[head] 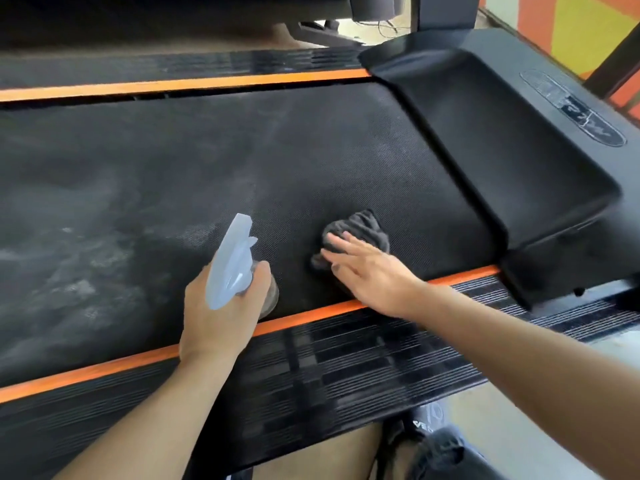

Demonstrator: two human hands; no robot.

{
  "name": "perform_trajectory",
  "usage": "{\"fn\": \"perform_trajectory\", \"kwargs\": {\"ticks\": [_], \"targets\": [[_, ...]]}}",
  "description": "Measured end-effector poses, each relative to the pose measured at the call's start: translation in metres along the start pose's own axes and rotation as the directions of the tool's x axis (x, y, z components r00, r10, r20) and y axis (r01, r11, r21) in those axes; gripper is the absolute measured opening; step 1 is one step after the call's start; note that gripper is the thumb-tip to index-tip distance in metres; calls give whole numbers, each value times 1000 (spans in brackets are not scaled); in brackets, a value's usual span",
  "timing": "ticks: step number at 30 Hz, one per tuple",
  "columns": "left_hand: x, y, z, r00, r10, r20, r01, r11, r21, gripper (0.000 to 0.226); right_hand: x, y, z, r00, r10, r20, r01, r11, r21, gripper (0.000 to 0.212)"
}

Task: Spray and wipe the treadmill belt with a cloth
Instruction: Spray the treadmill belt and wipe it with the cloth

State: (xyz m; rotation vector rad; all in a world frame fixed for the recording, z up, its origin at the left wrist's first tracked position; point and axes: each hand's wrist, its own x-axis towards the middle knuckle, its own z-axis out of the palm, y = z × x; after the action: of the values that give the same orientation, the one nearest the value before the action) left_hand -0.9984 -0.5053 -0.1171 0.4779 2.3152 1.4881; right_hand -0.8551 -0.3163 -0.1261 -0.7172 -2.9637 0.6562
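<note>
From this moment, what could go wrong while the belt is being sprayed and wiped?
1. The cloth is small and bunched under the flat right hand, so the pale dusty smears on the treadmill belt may only get spread.
2. The spray bottle in the left hand points toward the motor cover; mist might land there.

Right hand presses cloth on belt (left hand grips spray bottle).
</note>
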Motion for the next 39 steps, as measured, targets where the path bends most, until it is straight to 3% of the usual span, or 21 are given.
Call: {"fn": "perform_trajectory", "kwargs": {"ticks": [2,8,12,14,16,19,24,28,31,35,37,39], "targets": [[-1,2,0,999,-33,-12,33,999,6,21,-13,-27,16,992,-122,31,121,992,46,44],[0,2,0,999,-28,-24,28,999,29,28,-16,-15,-13,986,-165,36,166,986,-29,36],[0,2,0,1000,-10,7,9,1000,21,39,-13,-3,-28,997,-76,2,77,997,-29,54],[1,0,-1,1000,5,2,-5,1000,23,39,-5,-3,-24,995,-62,-81,46,982,-185,48],[2,-1,0,999,31,8,-32,999,33,32,1,-10,-19,997,9,-71,-31,945,-326,42],[3,-1,0,999,47,23,-47,999,14,29,9,-34,-7,990,133,-46,-140,957,-254,30],[4,4,-2,999,-27,-34,26,999,-40,34,5,-78,19,1000,10,7,-10,1000,25,27],[8,10,-18,995,-63,-78,54,992,-117,30,-8,-62,20,984,-173,43,176,981,-82,39],[16,0,-63,995,-50,-89,49,999,-19,25,-15,-22,-5,998,-22,65,36,975,-221,46],[14,-25,-108,984,-90,-151,85,996,-39,5,-26,8,-20,968,235,-89,-250,938,-241,33],[11,-32,-106,976,-121,-183,114,992,-51,18,-16,-30,-9,979,190,-68,-202,930,-308,30],[12,-38,-102,974,-128,-185,123,992,-38,35,0,-87,11,989,140,-48,-148,954,-262,24]]}}
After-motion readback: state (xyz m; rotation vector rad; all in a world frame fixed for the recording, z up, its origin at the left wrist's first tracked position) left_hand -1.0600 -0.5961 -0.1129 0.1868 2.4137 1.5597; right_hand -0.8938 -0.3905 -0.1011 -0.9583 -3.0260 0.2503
